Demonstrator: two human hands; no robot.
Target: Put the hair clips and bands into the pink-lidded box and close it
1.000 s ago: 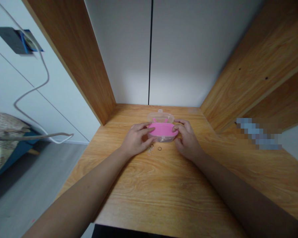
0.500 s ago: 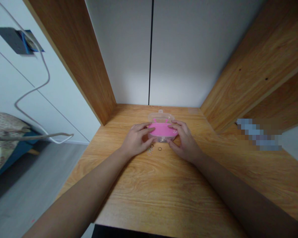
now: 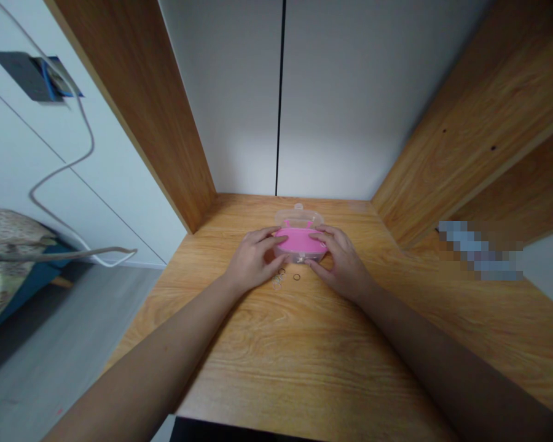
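Observation:
A small clear plastic box (image 3: 297,258) with a pink inner lid (image 3: 299,240) stands on the wooden tabletop. Its see-through outer lid (image 3: 299,216) is tipped back on the far side. My left hand (image 3: 251,261) grips the left end, fingers on the pink surface and thumb at the near edge. At the right end, my right hand (image 3: 343,264) does likewise, its fingertips lying over the pink part and its thumb low at the front. Several thin rings or bands (image 3: 277,282) lie just in front, with one dark ring (image 3: 297,277) apart from them.
White panels (image 3: 239,123) rise behind the wooden tabletop (image 3: 276,356), between wooden boards (image 3: 156,123) on both sides. A pale cable (image 3: 85,126) hangs at the left, near a wall socket opening (image 3: 50,78). A blurred-out item (image 3: 479,252) lies at the right.
My right hand has shifted slightly left, its fingers and thumb further in over the box. The right end of the box sits a little further left. My left hand has barely moved.

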